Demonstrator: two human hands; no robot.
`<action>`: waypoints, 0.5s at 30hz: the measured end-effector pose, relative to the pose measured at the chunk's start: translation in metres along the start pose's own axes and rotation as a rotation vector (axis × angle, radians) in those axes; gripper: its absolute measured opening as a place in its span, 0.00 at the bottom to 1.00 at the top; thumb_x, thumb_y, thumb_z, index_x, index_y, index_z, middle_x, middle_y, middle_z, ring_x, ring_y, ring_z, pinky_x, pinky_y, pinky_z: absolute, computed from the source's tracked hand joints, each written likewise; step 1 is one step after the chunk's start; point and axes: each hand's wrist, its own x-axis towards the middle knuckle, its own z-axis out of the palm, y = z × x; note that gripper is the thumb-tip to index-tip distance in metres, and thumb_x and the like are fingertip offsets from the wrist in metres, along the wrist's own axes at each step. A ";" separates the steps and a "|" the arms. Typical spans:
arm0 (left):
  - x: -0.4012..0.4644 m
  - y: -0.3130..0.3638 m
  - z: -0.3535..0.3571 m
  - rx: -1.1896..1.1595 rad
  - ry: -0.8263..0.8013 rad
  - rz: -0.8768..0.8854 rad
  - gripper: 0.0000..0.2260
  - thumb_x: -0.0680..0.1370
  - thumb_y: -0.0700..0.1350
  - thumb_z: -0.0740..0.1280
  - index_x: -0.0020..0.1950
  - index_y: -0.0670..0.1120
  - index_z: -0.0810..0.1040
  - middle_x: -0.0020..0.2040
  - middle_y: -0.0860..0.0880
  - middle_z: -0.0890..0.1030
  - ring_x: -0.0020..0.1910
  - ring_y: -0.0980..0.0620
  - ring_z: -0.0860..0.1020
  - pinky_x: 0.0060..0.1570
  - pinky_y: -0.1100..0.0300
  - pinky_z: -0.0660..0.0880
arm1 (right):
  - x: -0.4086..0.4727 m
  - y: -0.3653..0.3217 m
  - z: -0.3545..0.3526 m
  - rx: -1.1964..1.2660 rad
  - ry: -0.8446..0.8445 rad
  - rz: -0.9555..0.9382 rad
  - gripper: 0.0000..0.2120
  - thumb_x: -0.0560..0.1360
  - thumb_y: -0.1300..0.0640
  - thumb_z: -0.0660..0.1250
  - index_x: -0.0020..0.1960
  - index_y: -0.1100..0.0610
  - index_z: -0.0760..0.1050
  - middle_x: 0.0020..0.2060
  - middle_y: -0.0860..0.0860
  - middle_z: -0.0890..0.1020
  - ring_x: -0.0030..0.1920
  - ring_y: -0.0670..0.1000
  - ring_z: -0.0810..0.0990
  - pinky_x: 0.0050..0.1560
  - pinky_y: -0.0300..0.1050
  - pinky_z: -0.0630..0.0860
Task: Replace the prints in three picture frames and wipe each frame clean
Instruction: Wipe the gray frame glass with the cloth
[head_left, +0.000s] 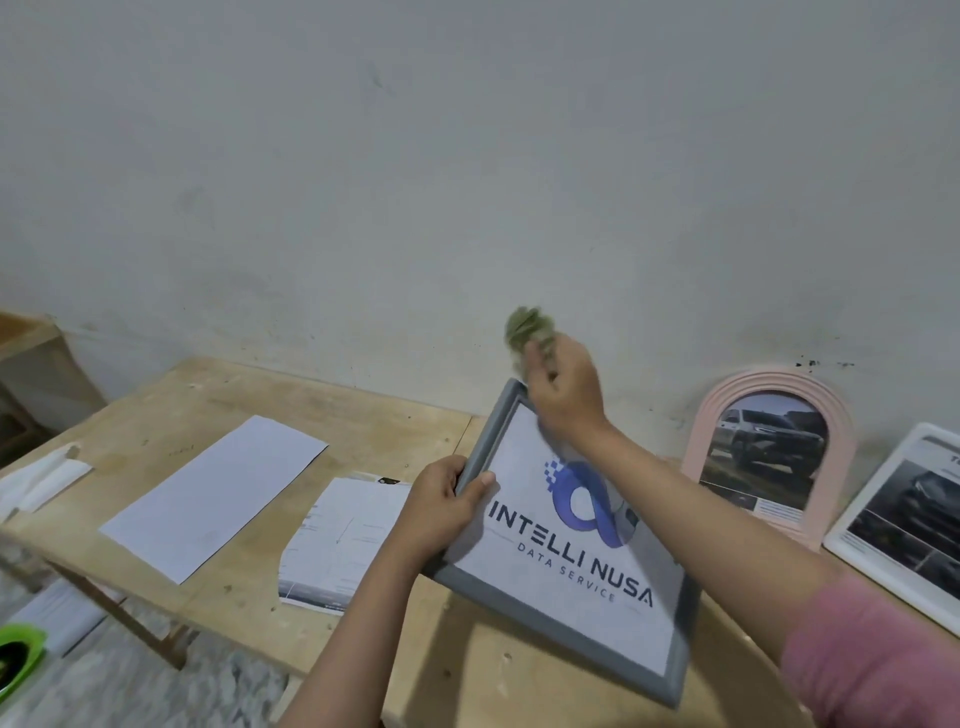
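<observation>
The gray frame (566, 540) is tilted up over the desk (218, 587), its long side running away toward the wall. The left hand (441, 504) grips its left edge. The right hand (563, 389), squeezing a green cloth (524, 325), is at the far top corner, so wiping likely comes back down the glass.

Soft, even, dimmish light is seen; the right hand (563, 389) is motion-blurred, and edges are bent by wide-angle distortion.

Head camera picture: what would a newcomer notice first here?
The grey frame with the blue logo print, tilted at centre, left hand gripping its left edge. The right hand presses a green cloth at its top corner. At right, a pink arched frame leans against the wall.
</observation>
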 end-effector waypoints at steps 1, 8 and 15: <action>0.000 0.001 0.001 -0.051 0.006 -0.006 0.13 0.78 0.48 0.66 0.35 0.47 0.70 0.30 0.51 0.68 0.28 0.56 0.66 0.31 0.65 0.63 | -0.012 0.004 0.004 -0.108 -0.155 -0.130 0.19 0.78 0.43 0.53 0.57 0.53 0.76 0.55 0.52 0.80 0.53 0.55 0.77 0.56 0.58 0.73; -0.008 -0.007 0.006 -0.240 0.107 -0.056 0.18 0.77 0.50 0.66 0.31 0.46 0.67 0.28 0.48 0.66 0.28 0.53 0.65 0.30 0.59 0.60 | -0.058 0.012 0.012 -0.270 -0.463 -0.408 0.34 0.70 0.65 0.57 0.74 0.49 0.59 0.75 0.43 0.52 0.76 0.50 0.48 0.68 0.67 0.39; -0.010 -0.013 0.000 -0.219 0.249 -0.134 0.20 0.78 0.55 0.62 0.33 0.45 0.63 0.27 0.50 0.62 0.27 0.55 0.61 0.26 0.65 0.58 | -0.046 0.014 -0.025 -0.151 -0.521 -0.283 0.29 0.65 0.72 0.58 0.62 0.56 0.77 0.59 0.55 0.80 0.60 0.56 0.78 0.60 0.45 0.72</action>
